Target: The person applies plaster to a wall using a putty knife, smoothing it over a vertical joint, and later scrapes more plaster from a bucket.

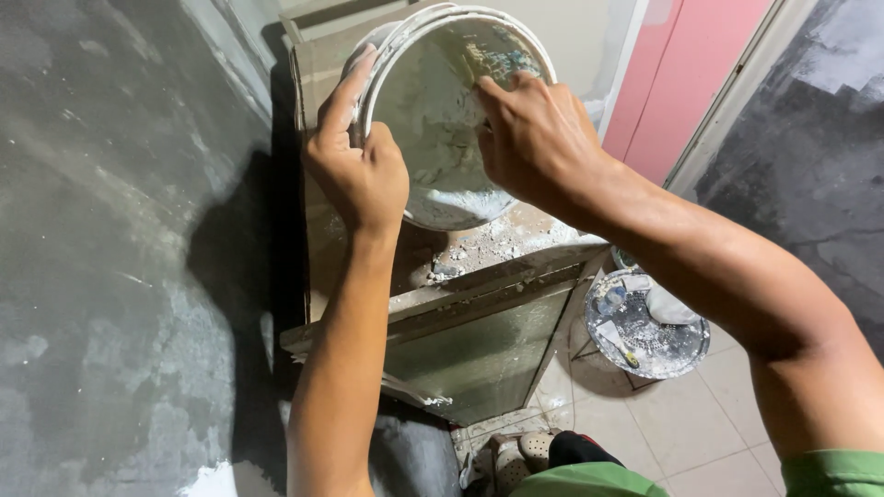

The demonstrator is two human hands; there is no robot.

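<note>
My left hand (357,156) grips the rim of a white plastic bucket (433,193), which is tilted toward me and smeared inside with grey-white plaster. My right hand (525,129) reaches into the bucket's mouth with the fingers curled against the inner wall; whether it holds a tool is hidden. The bucket rests over a dusty ledge (488,253) scattered with white plaster crumbs.
A grey plastered wall (120,258) fills the left side. Below on the tiled floor (681,423) stands a round pan (649,327) with white powder and small items. A pink door panel (681,74) is at the upper right. A sandalled foot (516,456) shows at the bottom.
</note>
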